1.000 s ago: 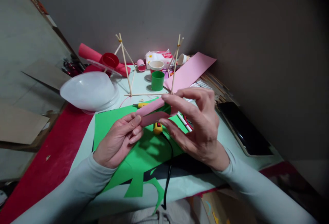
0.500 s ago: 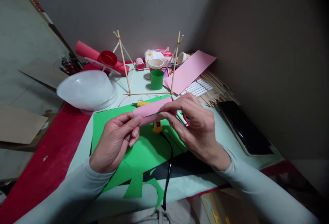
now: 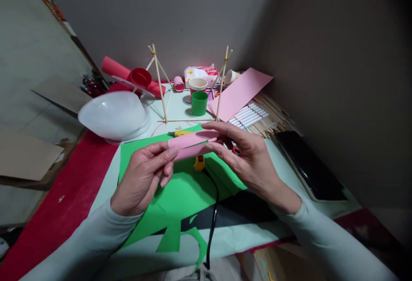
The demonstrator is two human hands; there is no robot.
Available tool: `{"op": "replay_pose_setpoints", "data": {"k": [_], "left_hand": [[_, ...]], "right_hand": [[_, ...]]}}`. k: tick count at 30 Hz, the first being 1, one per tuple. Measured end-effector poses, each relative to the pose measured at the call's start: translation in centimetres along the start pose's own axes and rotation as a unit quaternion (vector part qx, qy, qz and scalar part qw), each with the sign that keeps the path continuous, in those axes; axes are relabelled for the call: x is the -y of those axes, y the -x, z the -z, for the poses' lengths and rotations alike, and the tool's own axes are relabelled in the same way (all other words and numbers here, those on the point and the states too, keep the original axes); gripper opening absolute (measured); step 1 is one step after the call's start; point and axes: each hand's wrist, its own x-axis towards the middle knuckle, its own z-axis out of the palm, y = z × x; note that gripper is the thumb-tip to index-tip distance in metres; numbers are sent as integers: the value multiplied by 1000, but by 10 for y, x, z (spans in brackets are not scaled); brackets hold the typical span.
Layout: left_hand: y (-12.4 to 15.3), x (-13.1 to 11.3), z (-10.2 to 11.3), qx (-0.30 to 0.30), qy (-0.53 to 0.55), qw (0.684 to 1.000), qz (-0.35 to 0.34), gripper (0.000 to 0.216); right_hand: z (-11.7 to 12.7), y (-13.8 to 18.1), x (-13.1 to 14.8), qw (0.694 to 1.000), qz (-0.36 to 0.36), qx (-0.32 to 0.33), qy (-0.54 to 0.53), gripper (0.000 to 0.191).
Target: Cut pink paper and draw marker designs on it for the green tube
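Right hand point(image 3: 254, 160) fingers now flatter along pink paper strip point(image 3: 193, 144), left hand point(image 3: 146, 178) pinching its other end

The pale green table point(image 3: 177, 109) is crowded. A red sheet point(image 3: 64, 195) runs along its left edge, and green paper point(image 3: 186, 190) lies in the middle. Farther back are an upturned white bowl point(image 3: 111, 115), a green cup point(image 3: 199, 103), a skewer frame point(image 3: 189, 120), a pink sheet point(image 3: 240, 93) and markers point(image 3: 246, 117). A black phone point(image 3: 310, 167) lies to the right.

The yellow glue gun point(image 3: 199, 163) was largely hidden behind the pink paper roll point(image 3: 192, 140). Its black cord point(image 3: 210, 240) ran off the lower edge. Print on the tissue packet point(image 3: 200, 72) was too small to read.
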Motion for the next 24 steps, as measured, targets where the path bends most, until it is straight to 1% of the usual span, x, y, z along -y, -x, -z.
{"op": "replay_pose_setpoints", "data": {"k": [3, 7, 12, 20, 24], "left_hand": [[0, 0, 2, 8, -11, 1000, 16, 32], [-2, 0, 3, 17, -17, 999, 41, 33], [-3, 0, 3, 11, -12, 999, 41, 35], [-6, -2, 3, -1, -16, 999, 45, 45], [-10, 0, 6, 0, -22, 999, 41, 45]], "right_hand": [[3, -1, -1, 1000, -6, 21, -11, 14], [0, -1, -6, 999, -14, 1, -42, 11], [-4, 0, -9, 997, -30, -5, -75, 9], [-4, 1, -8, 997, -40, 2, -60, 7], [-5, 0, -10, 999, -11, 5, -32, 10]]}}
